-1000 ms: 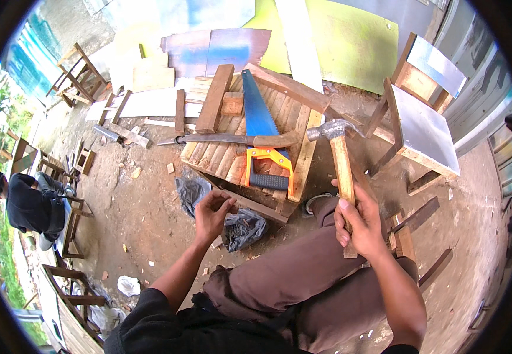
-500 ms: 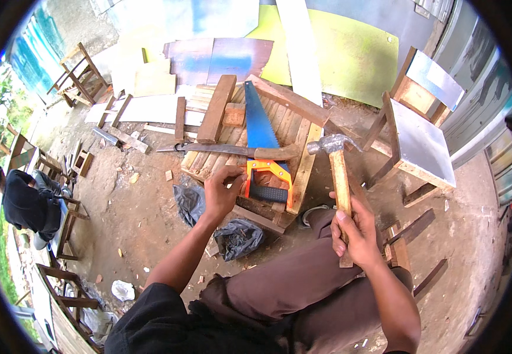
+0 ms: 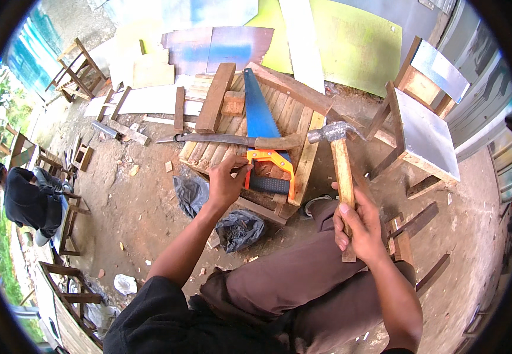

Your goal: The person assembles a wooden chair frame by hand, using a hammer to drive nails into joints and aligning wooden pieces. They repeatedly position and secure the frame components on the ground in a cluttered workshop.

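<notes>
In my right hand [image 3: 359, 227] is a claw hammer [image 3: 343, 171], gripped by its wooden handle with the metal head up. My left hand [image 3: 227, 178] has its thumb and fingers pinched together beside the orange handle of a hand saw [image 3: 259, 112]; whatever they hold, if anything, is too small to make out. The saw's blue blade points away from me across a slatted wooden table [image 3: 211, 154]. Across the saw lies a machete [image 3: 226, 140] with a wooden handle. A thick wooden beam [image 3: 217, 97] and a small wood block [image 3: 233, 103] rest farther back on the slats.
Black plastic bags [image 3: 238, 229] lie on the ground before the table. A wooden chair [image 3: 424, 130] with a pale seat stands at the right. Painted boards [image 3: 356, 47] lie at the back. Another person [image 3: 29, 197] sits at the far left, near wooden frames [image 3: 73, 289].
The view has shifted slightly, so the table and tools appear a little higher. My left hand stays pinched near the saw handle, and my right hand keeps the hammer raised.
</notes>
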`<state>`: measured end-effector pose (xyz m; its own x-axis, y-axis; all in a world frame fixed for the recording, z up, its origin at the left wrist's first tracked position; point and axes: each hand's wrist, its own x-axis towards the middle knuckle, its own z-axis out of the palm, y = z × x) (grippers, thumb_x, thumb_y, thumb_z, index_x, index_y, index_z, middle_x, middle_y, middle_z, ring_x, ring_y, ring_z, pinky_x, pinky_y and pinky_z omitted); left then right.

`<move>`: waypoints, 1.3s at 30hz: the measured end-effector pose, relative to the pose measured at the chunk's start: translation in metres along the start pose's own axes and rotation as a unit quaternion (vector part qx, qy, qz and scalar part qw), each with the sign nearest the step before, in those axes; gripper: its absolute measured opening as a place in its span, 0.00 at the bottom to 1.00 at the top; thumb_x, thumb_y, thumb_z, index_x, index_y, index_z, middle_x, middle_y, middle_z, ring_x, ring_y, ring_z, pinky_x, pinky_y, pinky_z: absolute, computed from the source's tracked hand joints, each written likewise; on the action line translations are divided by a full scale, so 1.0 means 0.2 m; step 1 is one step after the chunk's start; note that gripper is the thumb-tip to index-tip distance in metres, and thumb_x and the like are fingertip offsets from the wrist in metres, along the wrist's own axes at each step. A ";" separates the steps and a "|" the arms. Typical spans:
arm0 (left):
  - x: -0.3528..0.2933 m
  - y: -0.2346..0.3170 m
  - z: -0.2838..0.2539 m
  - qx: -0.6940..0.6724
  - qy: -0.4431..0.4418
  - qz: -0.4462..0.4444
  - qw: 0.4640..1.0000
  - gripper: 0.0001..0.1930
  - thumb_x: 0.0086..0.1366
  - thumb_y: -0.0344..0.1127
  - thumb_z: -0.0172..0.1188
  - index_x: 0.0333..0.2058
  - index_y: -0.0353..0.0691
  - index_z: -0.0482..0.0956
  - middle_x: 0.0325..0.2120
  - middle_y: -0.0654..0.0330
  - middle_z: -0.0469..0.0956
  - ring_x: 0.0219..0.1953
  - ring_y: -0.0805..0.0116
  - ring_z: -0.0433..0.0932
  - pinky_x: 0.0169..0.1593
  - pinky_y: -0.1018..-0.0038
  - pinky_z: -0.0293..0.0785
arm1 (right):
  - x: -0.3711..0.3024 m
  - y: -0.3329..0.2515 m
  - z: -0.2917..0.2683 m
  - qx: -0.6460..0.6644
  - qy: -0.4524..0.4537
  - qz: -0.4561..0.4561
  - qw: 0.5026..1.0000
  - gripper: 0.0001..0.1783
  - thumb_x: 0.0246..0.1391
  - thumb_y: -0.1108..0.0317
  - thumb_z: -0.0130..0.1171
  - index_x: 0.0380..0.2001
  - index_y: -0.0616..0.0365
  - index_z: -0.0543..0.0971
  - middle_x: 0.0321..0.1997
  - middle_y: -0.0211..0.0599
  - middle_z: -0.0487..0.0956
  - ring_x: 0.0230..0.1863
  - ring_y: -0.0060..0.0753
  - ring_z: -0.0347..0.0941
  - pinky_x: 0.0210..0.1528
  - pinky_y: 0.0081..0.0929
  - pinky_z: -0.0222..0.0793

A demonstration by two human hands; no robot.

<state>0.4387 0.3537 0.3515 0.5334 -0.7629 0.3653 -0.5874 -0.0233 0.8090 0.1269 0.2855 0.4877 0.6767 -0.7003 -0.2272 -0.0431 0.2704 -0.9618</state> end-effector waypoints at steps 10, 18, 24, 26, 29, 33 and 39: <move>0.00 0.00 0.01 0.009 -0.007 0.004 1.000 0.08 0.63 0.27 0.70 0.38 0.33 0.81 0.35 0.53 0.87 0.37 0.63 0.88 0.41 0.69 0.83 | 0.02 -0.02 0.02 0.020 -0.005 0.003 1.000 0.22 0.73 0.69 0.50 0.66 0.61 0.66 0.22 0.29 0.69 0.14 0.17 0.62 0.17 0.21 0.62; -0.03 0.24 -0.06 -0.097 0.027 -0.012 0.995 0.11 0.61 0.26 0.72 0.40 0.33 0.82 0.39 0.56 0.85 0.38 0.71 0.86 0.43 0.74 0.81 | -0.06 -0.05 -0.02 0.026 0.015 -0.055 0.998 0.20 0.71 0.71 0.54 0.63 0.62 0.68 0.18 0.25 0.67 0.12 0.16 0.60 0.16 0.21 0.61; -0.03 0.49 0.01 -0.126 0.017 0.088 0.988 0.08 0.62 0.24 0.71 0.39 0.33 0.81 0.39 0.58 0.83 0.40 0.73 0.82 0.43 0.75 0.78 | -0.24 -0.11 -0.15 -0.035 0.116 -0.121 0.985 0.09 0.64 0.73 0.64 0.42 0.58 0.74 0.20 0.21 0.70 0.15 0.11 0.62 0.17 0.18 0.59; -0.01 0.63 0.08 -0.160 -0.003 0.097 0.982 0.07 0.63 0.22 0.69 0.39 0.33 0.81 0.39 0.59 0.82 0.40 0.74 0.82 0.43 0.75 0.79 | -0.32 -0.12 -0.22 -0.062 0.157 -0.132 0.977 0.08 0.63 0.70 0.67 0.36 0.56 0.75 0.22 0.19 0.70 0.20 0.10 0.63 0.22 0.18 0.61; 0.02 0.89 0.28 -0.243 -0.068 0.118 0.960 0.07 0.64 0.20 0.67 0.40 0.31 0.80 0.39 0.57 0.81 0.39 0.73 0.82 0.42 0.76 0.81 | -0.45 -0.14 -0.32 -0.024 0.194 -0.115 0.974 0.10 0.62 0.67 0.70 0.33 0.56 0.77 0.25 0.17 0.70 0.27 0.09 0.63 0.28 0.18 0.62; 0.08 1.29 0.55 -0.322 -0.144 0.188 0.917 0.07 0.66 0.19 0.66 0.41 0.29 0.80 0.39 0.56 0.80 0.37 0.70 0.83 0.42 0.76 0.82 | -0.60 -0.17 -0.41 -0.012 0.276 -0.167 0.946 0.10 0.61 0.69 0.70 0.34 0.59 0.77 0.16 0.21 0.71 0.15 0.11 0.64 0.16 0.19 0.58; 0.06 1.77 1.07 -0.395 -0.369 0.230 0.810 0.09 0.68 0.23 0.65 0.46 0.32 0.82 0.35 0.59 0.84 0.34 0.76 0.83 0.39 0.79 0.81 | -0.90 -0.18 -0.66 0.015 0.475 -0.222 0.852 0.10 0.62 0.67 0.69 0.36 0.62 0.79 0.16 0.23 0.72 0.11 0.14 0.64 0.12 0.21 0.58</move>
<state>0.1075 0.1972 0.5431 -0.3103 -0.7584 0.5731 0.1067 0.5713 0.8138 -0.0902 0.3151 0.5425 -0.2785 -0.9525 0.1229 0.0913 -0.1536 -0.9839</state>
